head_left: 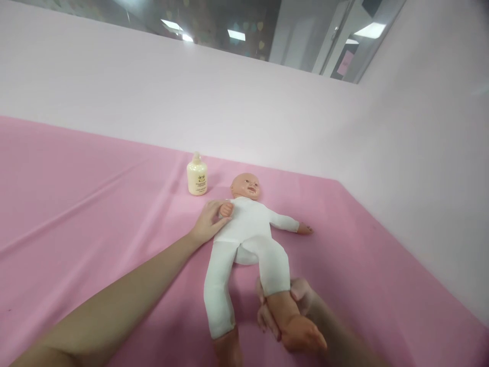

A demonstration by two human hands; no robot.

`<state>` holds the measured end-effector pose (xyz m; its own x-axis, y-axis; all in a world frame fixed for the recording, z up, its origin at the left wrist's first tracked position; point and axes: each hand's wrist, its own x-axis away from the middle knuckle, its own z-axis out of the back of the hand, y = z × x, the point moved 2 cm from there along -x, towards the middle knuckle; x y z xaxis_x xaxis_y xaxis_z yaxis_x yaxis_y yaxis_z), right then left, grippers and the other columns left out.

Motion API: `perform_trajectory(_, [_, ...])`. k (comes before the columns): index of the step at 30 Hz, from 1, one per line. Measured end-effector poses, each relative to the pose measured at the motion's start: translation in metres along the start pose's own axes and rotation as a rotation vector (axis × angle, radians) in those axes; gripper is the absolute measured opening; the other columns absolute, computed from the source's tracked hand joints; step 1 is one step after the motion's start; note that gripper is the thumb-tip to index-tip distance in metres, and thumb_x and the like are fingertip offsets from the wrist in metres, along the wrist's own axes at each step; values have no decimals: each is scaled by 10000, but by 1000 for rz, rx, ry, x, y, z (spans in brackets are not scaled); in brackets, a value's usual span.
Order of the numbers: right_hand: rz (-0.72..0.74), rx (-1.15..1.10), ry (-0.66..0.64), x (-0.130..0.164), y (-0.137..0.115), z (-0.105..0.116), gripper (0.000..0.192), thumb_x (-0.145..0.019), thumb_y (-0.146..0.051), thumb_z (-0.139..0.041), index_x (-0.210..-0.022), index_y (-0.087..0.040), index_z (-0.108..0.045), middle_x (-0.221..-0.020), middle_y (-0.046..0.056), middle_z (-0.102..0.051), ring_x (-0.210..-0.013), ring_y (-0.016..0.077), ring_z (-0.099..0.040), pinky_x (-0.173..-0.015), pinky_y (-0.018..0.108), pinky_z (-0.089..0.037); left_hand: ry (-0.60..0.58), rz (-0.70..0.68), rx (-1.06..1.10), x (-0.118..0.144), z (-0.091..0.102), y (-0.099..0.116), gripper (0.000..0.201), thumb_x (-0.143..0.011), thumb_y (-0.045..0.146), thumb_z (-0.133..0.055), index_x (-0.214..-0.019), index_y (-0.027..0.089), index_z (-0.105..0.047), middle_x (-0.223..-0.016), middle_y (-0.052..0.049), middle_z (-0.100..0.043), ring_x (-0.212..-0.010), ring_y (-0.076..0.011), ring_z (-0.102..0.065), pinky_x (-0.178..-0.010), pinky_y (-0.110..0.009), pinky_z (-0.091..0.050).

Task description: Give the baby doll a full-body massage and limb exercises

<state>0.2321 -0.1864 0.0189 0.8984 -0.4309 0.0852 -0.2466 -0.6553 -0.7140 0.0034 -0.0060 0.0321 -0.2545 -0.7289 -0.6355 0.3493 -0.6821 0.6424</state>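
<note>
Right hand [300, 294]: fingers wrapped round lower leg [283, 307] of doll [248, 219], whose trunk runs away from them; left hand [208, 223], farther off, pinching fist [226, 209]

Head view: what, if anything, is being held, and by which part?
The doll: right hand grips its lower leg; left hand seems to hold its fist.

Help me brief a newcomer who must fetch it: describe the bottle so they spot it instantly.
Find the pink cover and look toward its far edge, near the pale wall. The bottle stands there, left of the head of the doll. Unlike the doll, which lies down, it is upright and cream-coloured, with small dark print on its front.
</note>
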Motion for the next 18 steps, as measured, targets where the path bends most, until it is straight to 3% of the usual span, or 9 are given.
perform_trajectory(3, [179,-96,-4,-5,-8,-6,584,-606,-598,-645,-958,-134,-601,-608,35,-655,-562,159,-586,-663,304,-459,-120,-111,-116,0,1,12,425,-874,379,-618,-1268,240,-535,-1272,-92,-590,-1202,-268,-503,-1060,-451,-367])
perform_trajectory(7, [293,-66,252,-10,-28,-16,509,-727,-544,-590,-989,-108,-618,-619,31,-613,-556,144,-532,-678,319,-454,-160,-210,-174,1,0,18,437,-870,368,-624,-1279,237,-549,-1274,-100,-592,-1181,-266,-521,-1045,-441,-379])
perform_trajectory(11, [311,-121,507,-8,-32,-15,344,-806,-477,-562,-850,-142,-627,-627,14,-555,-583,126,-482,-656,301,-433,-164,-235,-206,1,-1,17,426,-869,349,-626,-1274,234,-562,-1258,-102,-600,-1176,-263,-522,-1038,-443,-381])
perform_trajectory(18, [276,-153,577,-7,-32,-14,328,-769,-504,-617,-722,-179,-597,-608,-3,-508,-565,115,-451,-636,291,-415,-178,-210,-201,0,-1,17,429,-862,354,-631,-1273,248,-570,-1256,-97,-604,-1176,-270,-526,-1045,-460,-376])
